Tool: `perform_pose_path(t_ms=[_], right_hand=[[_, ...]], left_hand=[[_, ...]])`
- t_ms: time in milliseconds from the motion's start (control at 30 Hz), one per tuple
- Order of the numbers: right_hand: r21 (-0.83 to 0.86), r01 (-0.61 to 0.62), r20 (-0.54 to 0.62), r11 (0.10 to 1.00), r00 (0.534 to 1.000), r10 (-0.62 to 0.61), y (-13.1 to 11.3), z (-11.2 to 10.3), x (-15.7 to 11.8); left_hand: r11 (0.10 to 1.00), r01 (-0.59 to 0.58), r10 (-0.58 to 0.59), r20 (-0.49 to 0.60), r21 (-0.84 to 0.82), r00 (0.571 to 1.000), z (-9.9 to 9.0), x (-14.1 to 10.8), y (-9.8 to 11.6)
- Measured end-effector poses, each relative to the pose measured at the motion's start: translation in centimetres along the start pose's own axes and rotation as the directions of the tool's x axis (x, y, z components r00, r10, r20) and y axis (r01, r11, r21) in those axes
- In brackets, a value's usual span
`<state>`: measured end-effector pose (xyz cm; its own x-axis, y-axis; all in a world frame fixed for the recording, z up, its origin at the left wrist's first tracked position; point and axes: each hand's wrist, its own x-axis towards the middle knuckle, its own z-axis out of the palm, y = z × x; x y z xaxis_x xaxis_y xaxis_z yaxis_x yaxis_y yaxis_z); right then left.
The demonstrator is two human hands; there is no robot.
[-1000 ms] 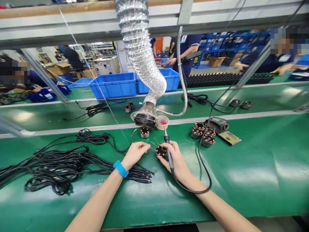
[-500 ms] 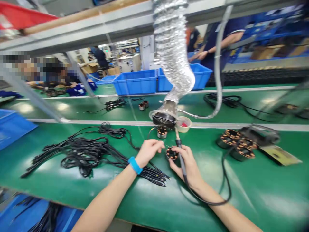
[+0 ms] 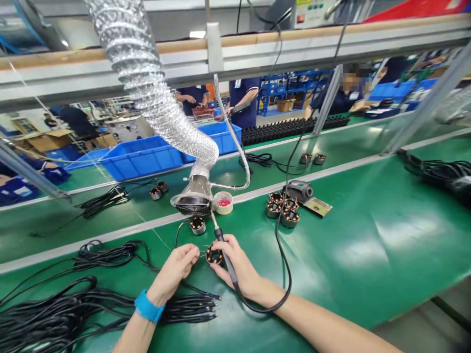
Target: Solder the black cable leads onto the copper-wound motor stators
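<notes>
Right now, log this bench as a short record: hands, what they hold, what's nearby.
left hand: beside a wound motor stator, grip unclear
right hand: holds a soldering iron, tip pointing forward
left wrist: blue wristband
left of hands: black cables
ahead: second stator, red-lined round tin, fume extractor hood
right: stator group
surface: green bench mat

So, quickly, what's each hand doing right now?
Left hand: closed; anything held is too small to tell.
Right hand: closed around a slim black soldering iron.
</notes>
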<state>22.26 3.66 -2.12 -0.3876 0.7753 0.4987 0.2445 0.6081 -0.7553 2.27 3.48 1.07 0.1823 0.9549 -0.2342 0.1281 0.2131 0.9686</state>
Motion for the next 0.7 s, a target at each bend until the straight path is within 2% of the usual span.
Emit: perform_pose_path(t_ms=[67, 167, 267, 333, 400, 467, 700], right_hand=[[0.002, -0.001, 0.011, 1.0, 1.0, 0.001, 0.0, -0.1, 0.0], [0.022, -0.006, 0.021, 1.0, 1.0, 0.006, 0.0, -0.1, 0.0], [0.043, -0.017, 0.017, 0.999, 1.0, 0.017, 0.1, -0.1, 0.0], [0.061, -0.018, 0.018, 0.998, 1.0, 0.017, 0.1, -0.1, 0.1], [0.082, -0.009, 0.017, 0.997, 1.0, 0.008, 0.1, -0.1, 0.1], [0.091, -0.006, 0.015, 0.996, 1.0, 0.004, 0.0, -0.1, 0.1], [0.089, 0.021, 0.062, 0.996, 0.998, -0.027, -0.5, -1.0, 0.0]], left_hand=[[0.997, -0.001, 0.002, 0.008, -0.082, 1.0, 1.0, 0.1, 0.3], [0.998, -0.043, 0.04, -0.062, -0.046, 0.997, 1.7, 0.3, 0.5], [0.987, -0.119, 0.14, -0.206, 0.111, 0.969, 0.9, 0.7, 0.2], [0.948, -0.174, 0.24, -0.24, 0.265, 0.941, 0.0, 0.9, -0.1], [0.903, -0.2, 0.285, -0.179, 0.38, 0.942, -0.6, 1.1, -0.3], [0.89, -0.206, 0.266, -0.096, 0.408, 0.959, -0.8, 1.1, -0.4], [0.943, -0.152, 0.139, 0.064, 0.297, 0.988, -1.1, 0.2, 0.3]])
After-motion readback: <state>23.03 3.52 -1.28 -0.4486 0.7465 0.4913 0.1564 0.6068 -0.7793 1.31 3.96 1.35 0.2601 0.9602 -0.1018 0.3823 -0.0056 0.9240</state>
